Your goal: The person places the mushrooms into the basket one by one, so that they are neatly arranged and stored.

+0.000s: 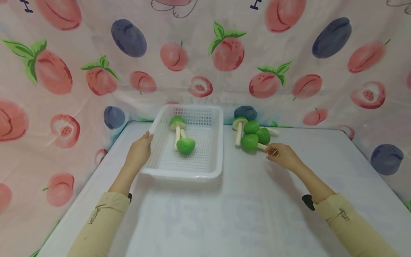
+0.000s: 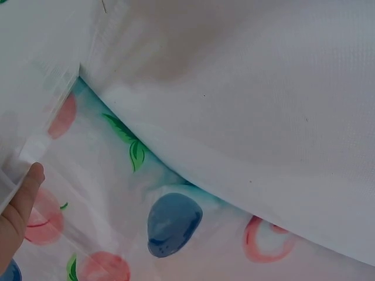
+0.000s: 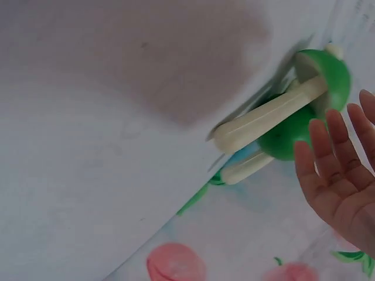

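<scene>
You are resting your left hand (image 1: 138, 151) on the left side of the white plastic basket (image 1: 179, 174), its visible fingers touching the wall and lying nearly straight; where the thumb is sitting, you cannot tell from these views. Inside the basket, two green-capped toy mushrooms are lying with their cream stems side by side: the rear mushroom (image 1: 177, 123) is pointing its stem toward the basket's front, and the front mushroom (image 1: 186, 146) is pointing its stem toward the back.

To the right of the basket, four more mushrooms are lying bunched together on the white tabletop (image 1: 224, 221). The one closest to the basket, the leftmost mushroom (image 1: 240, 124), is turning its pale underside up. The back mushroom (image 1: 252, 126), the right-hand mushroom (image 1: 264, 135) and the nearest mushroom (image 1: 249, 142) are crowding beside it, the nearest one's stem pointing away from the basket.

You are hovering your right hand (image 1: 282, 156) beyond that stem, on the side farther from the basket. The right wrist view is showing its fingers slightly apart and loosely extended, clamping nothing; whether a fingertip is brushing the stem, you cannot tell. Beige sleeves (image 1: 356, 225) are covering both your forearms in front of the basket, and a fruit-printed curtain (image 1: 199, 35) is hanging behind it.
</scene>
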Demonstrator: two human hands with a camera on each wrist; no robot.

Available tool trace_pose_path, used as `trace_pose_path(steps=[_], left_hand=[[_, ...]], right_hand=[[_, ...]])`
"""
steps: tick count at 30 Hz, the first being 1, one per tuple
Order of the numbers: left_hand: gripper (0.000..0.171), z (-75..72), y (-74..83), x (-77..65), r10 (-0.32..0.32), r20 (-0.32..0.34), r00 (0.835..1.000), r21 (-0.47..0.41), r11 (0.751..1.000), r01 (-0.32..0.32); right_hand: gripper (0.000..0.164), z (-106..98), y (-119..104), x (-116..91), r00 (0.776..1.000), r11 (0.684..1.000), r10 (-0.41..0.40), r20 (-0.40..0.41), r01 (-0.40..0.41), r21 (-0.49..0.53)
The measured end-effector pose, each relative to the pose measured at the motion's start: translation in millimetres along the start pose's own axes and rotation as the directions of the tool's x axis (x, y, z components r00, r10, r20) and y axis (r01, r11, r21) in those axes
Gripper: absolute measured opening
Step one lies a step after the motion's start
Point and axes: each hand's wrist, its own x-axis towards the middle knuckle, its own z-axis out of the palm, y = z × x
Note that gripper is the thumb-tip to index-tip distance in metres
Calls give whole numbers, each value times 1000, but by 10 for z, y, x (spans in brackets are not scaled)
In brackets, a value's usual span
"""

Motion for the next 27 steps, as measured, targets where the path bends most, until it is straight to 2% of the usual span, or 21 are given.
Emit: trace_pose_path(steps=[11, 16, 22, 25, 27], left_hand=[[37, -10, 2, 12, -9, 14, 1000, -4, 1000, 9], [37, -7, 9, 21, -8, 14, 1000, -1, 1000, 8], [37, -6, 7, 17, -14, 8, 1000, -9, 1000, 14], [37, -8, 9, 16, -16, 6, 1000, -9, 1000, 16], [37, -7, 8, 17, -14, 2, 1000, -5, 1000, 14]], right_hand=[[20, 59, 329, 262, 998, 997, 34, -47, -37, -68], [22, 64, 426, 381, 999, 996, 33, -37, -36, -79], [19, 93, 484, 465, 999, 998, 47, 6, -47, -44], [17, 110, 566, 501, 999, 999, 31, 9, -30, -18], [17, 132, 656, 529, 1000, 1000, -11, -8, 11, 4]])
